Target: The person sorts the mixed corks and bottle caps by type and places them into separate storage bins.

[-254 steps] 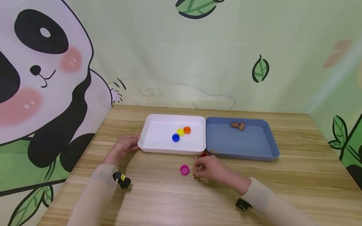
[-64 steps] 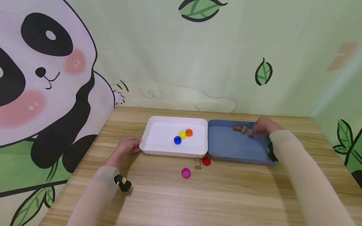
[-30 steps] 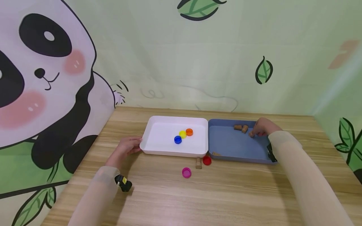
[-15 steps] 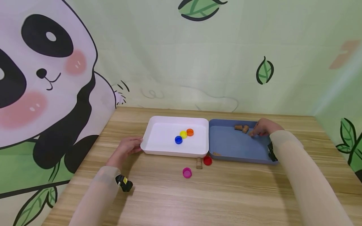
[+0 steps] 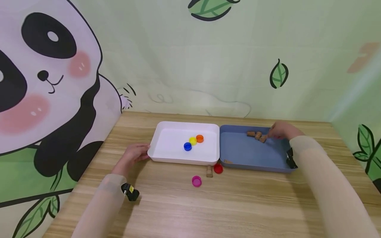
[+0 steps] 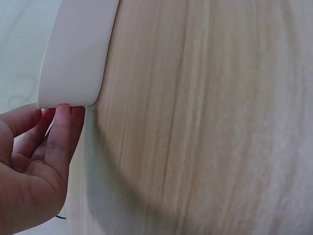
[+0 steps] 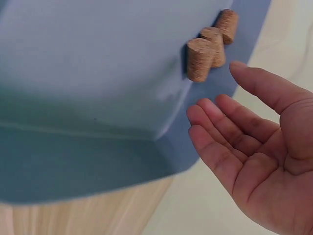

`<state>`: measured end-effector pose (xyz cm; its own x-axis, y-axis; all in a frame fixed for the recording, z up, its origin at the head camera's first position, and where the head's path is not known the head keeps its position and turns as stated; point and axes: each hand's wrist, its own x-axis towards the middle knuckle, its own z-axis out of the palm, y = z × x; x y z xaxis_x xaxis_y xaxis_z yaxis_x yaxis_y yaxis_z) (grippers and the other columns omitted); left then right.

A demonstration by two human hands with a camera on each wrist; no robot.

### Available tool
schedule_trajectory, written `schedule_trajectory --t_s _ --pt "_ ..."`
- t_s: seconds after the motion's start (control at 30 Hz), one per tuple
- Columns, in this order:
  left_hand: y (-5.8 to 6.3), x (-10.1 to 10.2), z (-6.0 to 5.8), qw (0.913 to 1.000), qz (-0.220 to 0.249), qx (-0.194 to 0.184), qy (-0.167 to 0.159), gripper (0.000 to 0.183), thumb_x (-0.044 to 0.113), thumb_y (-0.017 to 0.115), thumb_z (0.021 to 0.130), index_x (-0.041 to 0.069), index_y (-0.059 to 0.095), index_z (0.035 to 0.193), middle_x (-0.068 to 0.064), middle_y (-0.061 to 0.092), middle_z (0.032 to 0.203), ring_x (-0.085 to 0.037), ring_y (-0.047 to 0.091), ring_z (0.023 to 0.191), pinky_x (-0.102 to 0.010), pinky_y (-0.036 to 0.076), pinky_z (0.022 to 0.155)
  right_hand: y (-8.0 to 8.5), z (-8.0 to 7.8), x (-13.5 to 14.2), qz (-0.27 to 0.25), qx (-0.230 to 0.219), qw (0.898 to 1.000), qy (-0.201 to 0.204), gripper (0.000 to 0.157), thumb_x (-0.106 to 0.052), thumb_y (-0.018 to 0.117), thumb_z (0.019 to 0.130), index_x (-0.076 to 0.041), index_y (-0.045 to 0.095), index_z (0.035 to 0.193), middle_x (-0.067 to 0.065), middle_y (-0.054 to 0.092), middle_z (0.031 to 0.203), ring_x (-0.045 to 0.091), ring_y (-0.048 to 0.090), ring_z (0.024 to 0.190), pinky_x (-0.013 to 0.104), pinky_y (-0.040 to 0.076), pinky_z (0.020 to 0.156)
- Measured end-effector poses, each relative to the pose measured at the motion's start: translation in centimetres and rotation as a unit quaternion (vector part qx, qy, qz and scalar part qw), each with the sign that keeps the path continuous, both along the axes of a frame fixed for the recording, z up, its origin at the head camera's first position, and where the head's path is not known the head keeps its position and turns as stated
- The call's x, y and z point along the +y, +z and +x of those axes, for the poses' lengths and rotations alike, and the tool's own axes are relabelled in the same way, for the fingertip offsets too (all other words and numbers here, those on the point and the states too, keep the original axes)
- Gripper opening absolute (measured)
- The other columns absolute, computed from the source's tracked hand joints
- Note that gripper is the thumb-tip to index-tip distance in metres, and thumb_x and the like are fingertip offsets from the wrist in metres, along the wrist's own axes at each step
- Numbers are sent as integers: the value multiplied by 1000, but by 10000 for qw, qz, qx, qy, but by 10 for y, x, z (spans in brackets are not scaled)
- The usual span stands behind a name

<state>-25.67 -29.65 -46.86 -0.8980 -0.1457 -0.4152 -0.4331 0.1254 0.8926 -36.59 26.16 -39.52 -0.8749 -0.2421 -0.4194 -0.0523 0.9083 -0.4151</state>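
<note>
My right hand (image 5: 279, 130) hovers over the back right of the blue tray (image 5: 250, 148), fingers loosely extended and nothing between them. Just left of its fingertips, three brown corks lie together: a near cork (image 7: 200, 59), a middle cork (image 7: 215, 46) and a far cork (image 7: 228, 25). My left hand (image 5: 134, 154) stays at the left end of the white tray (image 5: 166, 142), its fingertips touching the end wall (image 6: 73, 73). Inside that tray sit a blue cap (image 5: 187, 146), a yellow cap (image 5: 192, 141) and an orange cap (image 5: 199, 138).
The trays stand side by side on the wooden table (image 5: 166, 205). In front of them lie one cork (image 5: 209, 171), a red cap (image 5: 218, 169) and a pink cap (image 5: 196, 181). Another cork (image 5: 228, 161) shows partly inside the blue tray's front wall. A printed cloth hangs behind.
My right hand has gone from the table front to the blue tray, let go of a third cork beside the other two, and drawn slightly back right. My left hand has stayed put.
</note>
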Motion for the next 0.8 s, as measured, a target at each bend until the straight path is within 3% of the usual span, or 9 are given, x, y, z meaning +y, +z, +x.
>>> schedule_trajectory --t_s 0.2,0.37,0.57,0.8 --pt "1 -1 1 10000 19 15 -3 49 9 60 103 -14 48 144 1 72 96 0 65 72 -16 61 71 17 4 2 -111 373 9992 124 45 -17 62 98 17 61 125 31 69 109 29 70 87 43 62 81" --pt "2 0 0 10000 49 -12 8 49 10 61 102 -14 48 144 -1 73 100 0 65 72 -16 61 71 34 10 2 -352 657 9972 34 49 -22 58 102 17 57 132 36 64 123 43 69 104 50 60 92" --pt "3 0 0 10000 -2 -57 13 49 10 60 103 -13 48 144 1 72 96 0 64 71 -16 61 70 54 30 -5 -944 845 9914 -314 53 -27 54 106 14 50 141 38 55 137 50 58 124 59 51 108" --pt "3 2 1 10000 -35 -80 9 49 11 61 103 -13 48 144 -8 73 107 -1 65 72 -18 62 72 65 57 -16 -941 1461 9844 -287 48 -24 53 107 11 52 140 37 56 137 50 57 122 61 50 104"
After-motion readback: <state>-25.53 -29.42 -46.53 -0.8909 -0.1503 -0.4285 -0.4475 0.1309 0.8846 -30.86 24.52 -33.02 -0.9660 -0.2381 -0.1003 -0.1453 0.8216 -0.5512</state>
